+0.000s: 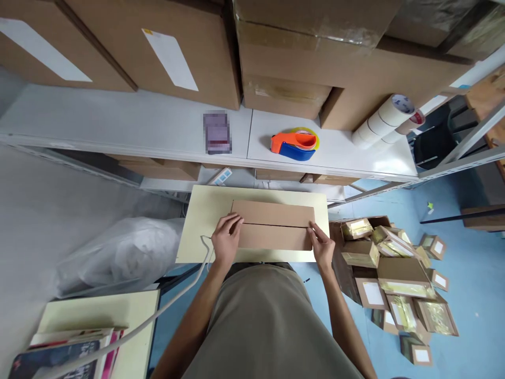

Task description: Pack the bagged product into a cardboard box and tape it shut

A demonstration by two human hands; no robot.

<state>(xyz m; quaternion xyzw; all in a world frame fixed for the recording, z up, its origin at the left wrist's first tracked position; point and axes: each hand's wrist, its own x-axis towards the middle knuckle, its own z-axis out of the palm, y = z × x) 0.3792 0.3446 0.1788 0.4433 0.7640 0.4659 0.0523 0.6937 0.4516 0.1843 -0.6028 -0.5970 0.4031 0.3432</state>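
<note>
A long, narrow cardboard box [276, 238] lies on the pale yellow tabletop [201, 226], its two top flaps folded in to meet along a dark seam. My left hand [227, 237] grips the box's left end, fingertips on the flaps near the seam. At the opposite end, my right hand [321, 245] pinches the box's edge with thumb and fingers where the seam runs out. No tape shows across the seam. Beyond the table, an orange and blue tape dispenser [294, 145] with a yellowish roll rests on the white shelf [165, 126].
Large cartons [288, 63] stand along the shelf, with stacked tape rolls [381, 121] at its right. Several taped boxes [404, 276] are heaped on the blue floor. To the left are a clear plastic bag [122, 258], a white cable [169, 302] and magazines [59, 358] on another table.
</note>
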